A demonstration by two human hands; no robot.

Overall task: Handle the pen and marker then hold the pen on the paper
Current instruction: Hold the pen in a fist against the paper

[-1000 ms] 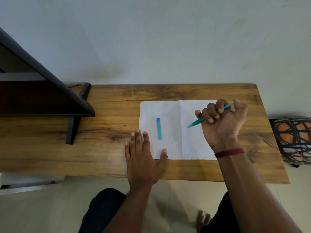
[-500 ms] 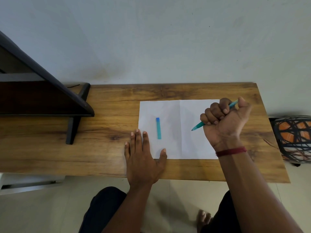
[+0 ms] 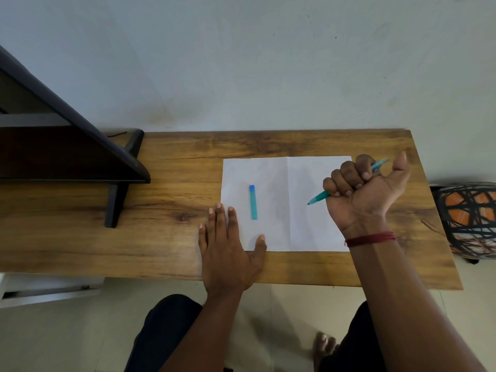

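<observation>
Head view: a white paper (image 3: 295, 183) with a centre fold lies on the right half of a wooden table (image 3: 174, 170).

The right hand (image 3: 367, 194) sits over the sheet's 3 o'clock edge. Its fingers are curled into a fist round a teal pen (image 3: 319, 196), and the thumb stands off toward 1 o'clock. The pen runs through the fist with its tip aimed at 8 o'clock over the right half of the sheet and its back end sticking out toward 2 o'clock. Whether the tip touches the paper cannot be told. The fist covers the sheet's right edge and the pen's middle. A red thread (image 3: 370, 238) circles that wrist.

A blue-capped teal marker (image 3: 253, 202) lies flat on the left half of the sheet, running from 12 to 6 with the cap at 12. It is well apart from the pen, and neither hand touches it.

The left hand (image 3: 228, 253) lies flat at the paper's 7 o'clock corner with straight, slightly spread fingers. Its thumb and one finger rest on the sheet, the others on bare wood. It holds nothing.

At 9 to 10 o'clock from the paper a dark slanted shelf (image 3: 67, 157) stands on the table's left part, with its black leg (image 3: 115, 205) on the wood. At 3 o'clock, beyond the table's end, stands an orange stool with black strapping (image 3: 467, 218). At 6 o'clock, below the table edge, dark trousers (image 3: 161, 331) and a bare foot (image 3: 323, 345) show over a pale floor.
</observation>
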